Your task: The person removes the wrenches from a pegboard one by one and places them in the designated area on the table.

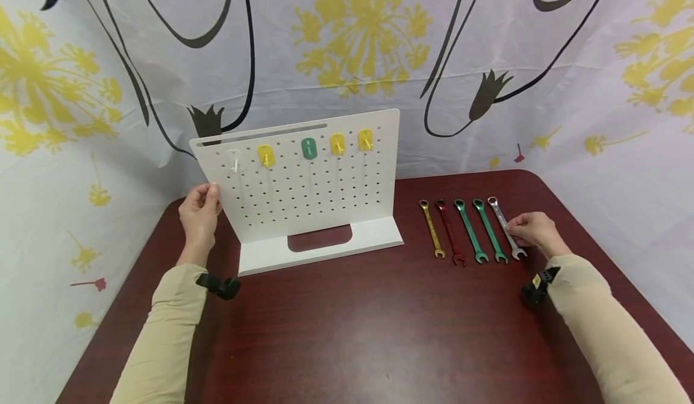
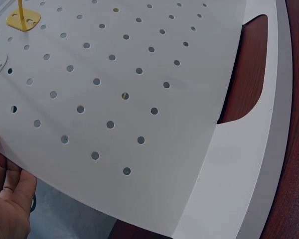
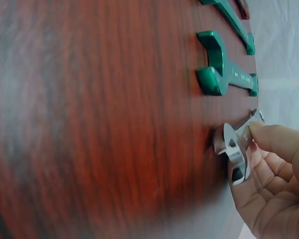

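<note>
A white pegboard stand point(image 1: 303, 193) stands upright on the table, with several hooks along its upper part. My left hand point(image 1: 199, 216) grips the board's left edge, thumb on the front face and fingers behind it, as the left wrist view shows. At the right, my right hand point(image 1: 535, 233) pinches the shaft of a silver combination wrench point(image 1: 500, 214). Its open end point(image 3: 234, 149) faces the camera in the right wrist view. Beside it lie two green wrenches point(image 1: 470, 229), a red wrench point(image 1: 451, 230) and a gold wrench point(image 1: 432, 228), roughly parallel.
The hooks are a clear one point(image 1: 235, 162), a green one point(image 1: 309, 149) and several yellow ones point(image 1: 265, 156). The board's base has a cut-out slot. A dark red wooden table point(image 1: 368, 320) lies beneath, with a patterned cloth point(image 1: 358, 49) behind it.
</note>
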{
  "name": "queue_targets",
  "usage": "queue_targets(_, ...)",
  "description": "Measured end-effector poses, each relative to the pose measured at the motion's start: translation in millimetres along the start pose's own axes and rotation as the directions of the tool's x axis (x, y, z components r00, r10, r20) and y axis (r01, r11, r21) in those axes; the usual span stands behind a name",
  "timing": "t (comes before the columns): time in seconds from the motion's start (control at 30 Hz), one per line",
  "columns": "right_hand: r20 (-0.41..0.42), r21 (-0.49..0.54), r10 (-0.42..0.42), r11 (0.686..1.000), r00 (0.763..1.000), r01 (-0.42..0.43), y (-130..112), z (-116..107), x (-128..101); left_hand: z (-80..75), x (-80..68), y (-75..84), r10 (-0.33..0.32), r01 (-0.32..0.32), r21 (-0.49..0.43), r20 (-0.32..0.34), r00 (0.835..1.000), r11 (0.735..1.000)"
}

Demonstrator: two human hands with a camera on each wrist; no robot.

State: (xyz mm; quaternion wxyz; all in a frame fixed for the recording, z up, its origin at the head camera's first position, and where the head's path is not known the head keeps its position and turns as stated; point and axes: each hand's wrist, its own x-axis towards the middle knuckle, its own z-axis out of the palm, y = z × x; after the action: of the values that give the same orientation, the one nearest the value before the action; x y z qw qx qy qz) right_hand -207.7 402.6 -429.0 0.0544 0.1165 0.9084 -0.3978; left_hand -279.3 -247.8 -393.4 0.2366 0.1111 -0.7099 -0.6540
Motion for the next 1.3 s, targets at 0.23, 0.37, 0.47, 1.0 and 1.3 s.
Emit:
queue_targets(0.23, -0.046, -0.047, 0.017, 0.999, 0.999, -0.019, -5.8, 1.9, -6.2, 5.9, -20.2, 28.8, -0.055, 0.057, 0.08, -0.029, 0.998, 0.995)
queue_targets(0.37, -0.064, -0.057, 0.029, 0.998, 0.997, -0.033, -6.1, 3.3, -7.9, 6.2, -22.8, 32.0, -0.057, 0.059, 0.097, -0.022, 0.998, 0.994)
queue_targets(0.47, -0.078, -0.061, 0.029, 0.998, 0.997, -0.034, -5.2, 4.0, -8.9, 6.5, -21.9, 30.9, -0.053, 0.055, 0.105, -0.016, 0.998, 0.993)
queue_targets(1.0, -0.129, -0.159, -0.026, 0.987, 0.991, 0.005, -5.4, 8.1, -11.8, 1.4, -3.1, 2.6, -0.006, 0.007, 0.04, -0.008, 1.0, 0.999)
queue_targets(1.3, -0.167, -0.198, -0.046, 0.98, 0.985, 0.012, -8.4, 9.7, -12.3, 4.8, -24.7, 36.5, -0.072, 0.073, 0.052, -0.013, 0.997, 0.996)
